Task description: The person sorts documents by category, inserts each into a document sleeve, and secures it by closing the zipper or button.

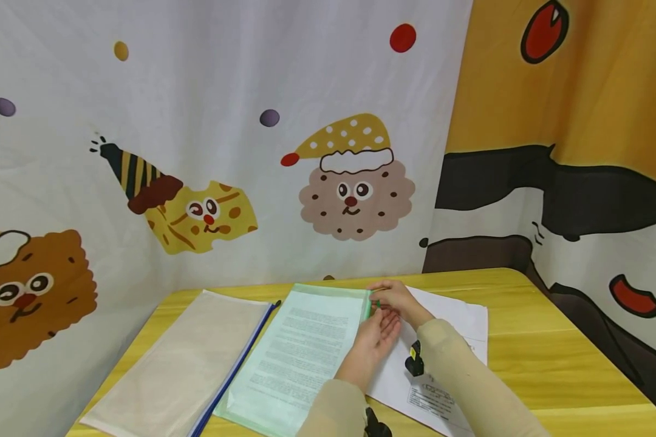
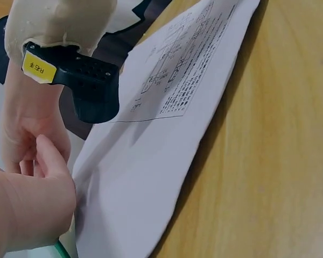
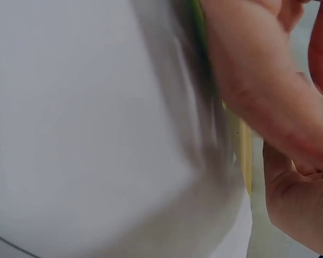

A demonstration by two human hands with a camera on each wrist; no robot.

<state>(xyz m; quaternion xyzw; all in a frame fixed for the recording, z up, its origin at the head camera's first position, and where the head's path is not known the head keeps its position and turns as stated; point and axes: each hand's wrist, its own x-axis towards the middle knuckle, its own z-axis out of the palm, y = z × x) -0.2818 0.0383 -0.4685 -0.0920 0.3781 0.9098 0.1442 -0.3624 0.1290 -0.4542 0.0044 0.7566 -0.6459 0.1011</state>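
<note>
Yellow table (image 1: 552,340); green folder (image 1: 333,291), long axis pointing away, rightward; hands (image 1: 370,338) (image 1: 396,300) at far-right corner, grip unclear.

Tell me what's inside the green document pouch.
Inside the green document pouch, a printed sheet shows through the translucent front. Any pages beneath are hidden, and the left sleeve covers part of the pouch's lower right side.

A curtained work corner, whether in a home or an office unclear; beyond the fingers (image 1: 390,326) hangs a white curtain (image 1: 213,91) printed with cartoon food faces in hats, to their right an orange-and-black curtain (image 1: 607,109); below them a wood-grain table (image 1: 552,340) bears printed sheets (image 1: 396,382) and, leftward, a green folder (image 1: 306,340).
</note>
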